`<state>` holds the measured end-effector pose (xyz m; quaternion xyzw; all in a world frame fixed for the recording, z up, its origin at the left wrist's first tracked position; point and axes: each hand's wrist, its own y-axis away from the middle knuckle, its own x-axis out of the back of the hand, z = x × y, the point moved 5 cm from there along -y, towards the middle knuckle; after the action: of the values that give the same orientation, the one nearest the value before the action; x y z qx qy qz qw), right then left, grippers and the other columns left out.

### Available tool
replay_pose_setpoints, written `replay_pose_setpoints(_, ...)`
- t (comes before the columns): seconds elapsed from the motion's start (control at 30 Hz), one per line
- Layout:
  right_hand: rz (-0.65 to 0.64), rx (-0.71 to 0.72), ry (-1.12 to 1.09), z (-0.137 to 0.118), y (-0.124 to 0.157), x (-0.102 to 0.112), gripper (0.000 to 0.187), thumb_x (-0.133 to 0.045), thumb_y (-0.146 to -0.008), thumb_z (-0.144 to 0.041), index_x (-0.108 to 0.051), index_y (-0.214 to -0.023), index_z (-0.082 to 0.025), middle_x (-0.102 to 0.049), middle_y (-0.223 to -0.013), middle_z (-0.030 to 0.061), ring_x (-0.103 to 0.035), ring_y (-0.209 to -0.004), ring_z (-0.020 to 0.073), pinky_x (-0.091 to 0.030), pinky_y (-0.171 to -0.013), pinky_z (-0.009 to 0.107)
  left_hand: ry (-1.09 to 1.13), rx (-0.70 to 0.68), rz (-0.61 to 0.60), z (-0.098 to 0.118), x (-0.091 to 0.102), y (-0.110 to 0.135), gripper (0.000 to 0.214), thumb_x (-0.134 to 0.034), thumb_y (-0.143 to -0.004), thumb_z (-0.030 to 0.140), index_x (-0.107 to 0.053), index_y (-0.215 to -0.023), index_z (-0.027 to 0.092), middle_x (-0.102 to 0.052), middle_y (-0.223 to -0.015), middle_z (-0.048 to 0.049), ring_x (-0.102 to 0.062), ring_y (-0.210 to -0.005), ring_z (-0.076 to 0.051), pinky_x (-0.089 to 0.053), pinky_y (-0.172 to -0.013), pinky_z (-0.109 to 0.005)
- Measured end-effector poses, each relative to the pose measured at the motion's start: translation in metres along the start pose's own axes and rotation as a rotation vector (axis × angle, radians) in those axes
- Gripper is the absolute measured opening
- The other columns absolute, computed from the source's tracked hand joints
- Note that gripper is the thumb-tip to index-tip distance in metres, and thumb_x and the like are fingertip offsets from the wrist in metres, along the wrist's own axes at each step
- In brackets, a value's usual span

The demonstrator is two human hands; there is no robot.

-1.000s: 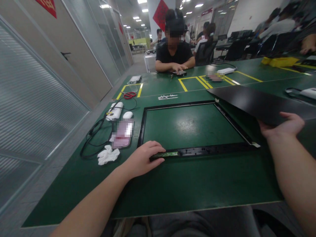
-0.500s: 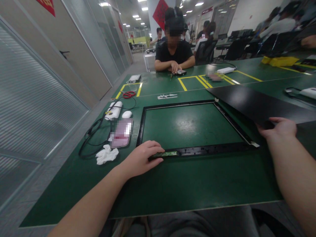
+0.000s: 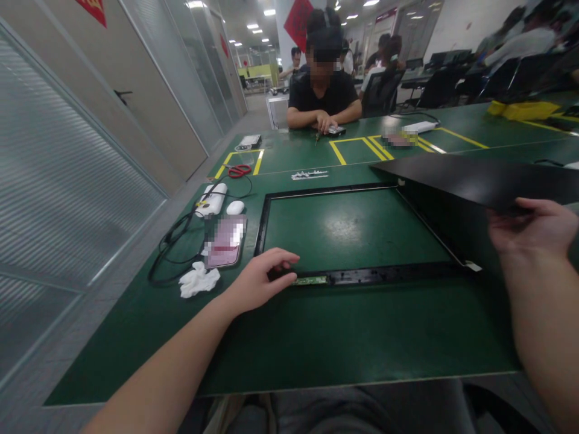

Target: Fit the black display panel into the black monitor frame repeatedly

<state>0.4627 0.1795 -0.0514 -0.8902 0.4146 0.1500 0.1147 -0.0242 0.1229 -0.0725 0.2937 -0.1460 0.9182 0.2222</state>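
Note:
A thin, glossy black panel (image 3: 461, 181) is tilted up on the right, its near edge pinched in my right hand (image 3: 534, 229). Beside it, a rectangular black screen frame (image 3: 384, 275) lies flat on the green table (image 3: 353, 331). A narrow green circuit board (image 3: 312, 280) sits in the frame's near bar, toward the left. My left hand (image 3: 265, 277) rests over the frame's near left corner, fingers curved and parted, thumb beside the circuit board's end. The hand hides that corner. A whitish tab (image 3: 473, 266) shows at the near right corner.
Left of the frame lie a phone (image 3: 225, 241), a crumpled tissue (image 3: 199, 279), a white mouse-like case (image 3: 235, 208), a white block with black cable (image 3: 211, 200) and red-handled scissors (image 3: 239, 171). White strips (image 3: 310, 175) lie beyond the frame. Across the table sits a person (image 3: 323, 90).
My right hand has raised the black panel and moved right, tilting it more steeply. My left fingers have loosened and lifted from the frame's near bar.

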Motion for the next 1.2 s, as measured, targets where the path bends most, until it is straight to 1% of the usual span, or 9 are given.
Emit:
replay_pose_setpoints(0.13,0.010,-0.098,-0.184,-0.008,0.013,-0.004,0.021,-0.046,-0.048,-0.011,-0.043,-0.065,-0.023,-0.059,-0.084,0.0066,-0.064,-0.091,0.0172,-0.053,-0.066,0.030,0.369,0.219,0.194,-0.021,0.010,-0.001,0.039,-0.073,-0.085,0.033,-0.065,-0.121,0.019,-0.068,-0.119,-0.0107,-0.065,-0.104,-0.023,-0.053,-0.094,-0.039)
replay_pose_setpoints(0.27,-0.112,-0.050,-0.076,-0.011,0.012,-0.003,0.011,-0.049,-0.054,-0.020,-0.044,-0.063,-0.023,-0.062,-0.088,0.0085,-0.063,-0.090,0.0229,-0.049,-0.062,0.035,0.705,0.364,0.425,-0.032,0.019,-0.001,0.042,-0.076,-0.081,0.030,-0.065,-0.119,0.018,-0.069,-0.123,-0.0116,-0.066,-0.109,-0.024,-0.052,-0.098,-0.039)
replay_pose_setpoints(0.4,-0.213,-0.032,-0.010,-0.011,0.017,-0.005,0.008,-0.050,-0.060,-0.028,-0.052,-0.066,-0.024,-0.065,-0.090,0.0104,-0.064,-0.095,0.0283,-0.051,-0.065,0.041,0.939,0.462,0.564,-0.034,0.023,-0.003,0.030,-0.065,-0.089,0.027,-0.063,-0.116,0.013,-0.071,-0.122,-0.0155,-0.069,-0.106,-0.023,-0.053,-0.097,-0.037)
replay_pose_setpoints(0.53,-0.358,-0.101,0.124,-0.013,0.042,-0.018,0.029,-0.046,-0.075,-0.035,-0.069,-0.088,-0.024,-0.069,-0.096,0.0142,-0.065,-0.103,0.0356,-0.054,-0.071,0.051,1.056,0.483,0.543,-0.033,0.024,-0.005,0.030,-0.054,-0.098,0.036,-0.063,-0.115,0.013,-0.074,-0.115,-0.0153,-0.071,-0.104,-0.023,-0.055,-0.093,-0.035)
replay_pose_setpoints(0.6,-0.349,-0.103,0.226,-0.015,0.053,-0.020,0.039,-0.041,-0.079,-0.037,-0.071,-0.098,-0.022,-0.069,-0.102,0.0162,-0.065,-0.105,0.0373,-0.055,-0.073,0.054,1.062,0.449,0.491,-0.031,0.024,-0.006,0.037,-0.054,-0.097,0.045,-0.065,-0.115,0.015,-0.076,-0.109,-0.0134,-0.072,-0.102,-0.025,-0.057,-0.090,-0.037)
replay_pose_setpoints(0.67,-0.331,-0.111,0.301,-0.016,0.058,-0.021,0.042,-0.040,-0.080,-0.037,-0.072,-0.102,-0.022,-0.070,-0.108,0.0164,-0.066,-0.104,0.0370,-0.056,-0.074,0.055,1.040,0.402,0.434,-0.028,0.023,-0.007,0.045,-0.061,-0.091,0.051,-0.066,-0.117,0.015,-0.077,-0.106,-0.0121,-0.072,-0.101,-0.029,-0.058,-0.088,-0.041)
replay_pose_setpoints(0.77,-0.338,-0.209,0.361,-0.012,0.059,-0.022,0.034,-0.045,-0.077,-0.033,-0.072,-0.096,-0.022,-0.071,-0.106,0.0150,-0.068,-0.096,0.0353,-0.057,-0.072,0.054,0.996,0.358,0.433,-0.025,0.026,-0.006,0.052,-0.078,-0.075,0.035,-0.067,-0.121,0.015,-0.077,-0.107,-0.0100,-0.072,-0.103,-0.031,-0.059,-0.087,-0.041)
replay_pose_setpoints(0.93,-0.362,-0.459,0.504,0.002,0.056,-0.022,0.017,-0.055,-0.069,-0.022,-0.068,-0.080,-0.024,-0.073,-0.083,0.0104,-0.070,-0.082,0.0308,-0.057,-0.066,0.045,0.967,0.368,0.501,-0.027,0.037,-0.002,0.053,-0.079,-0.068,0.023,-0.069,-0.119,0.012,-0.077,-0.108,-0.0098,-0.072,-0.100,-0.030,-0.059,-0.079,-0.034)
replay_pose_setpoints(1.2,-0.463,-0.535,0.571,0.020,0.048,-0.023,0.016,-0.057,-0.073,-0.019,-0.071,-0.081,-0.018,-0.070,-0.077,0.0075,-0.063,-0.064,0.0152,-0.053,-0.057,0.025,0.940,0.289,0.561,-0.016,0.045,0.001,0.059,-0.084,-0.067,0.024,-0.067,-0.123,0.017,-0.078,-0.106,-0.0080,-0.073,-0.101,-0.030,-0.061,-0.083,-0.036)
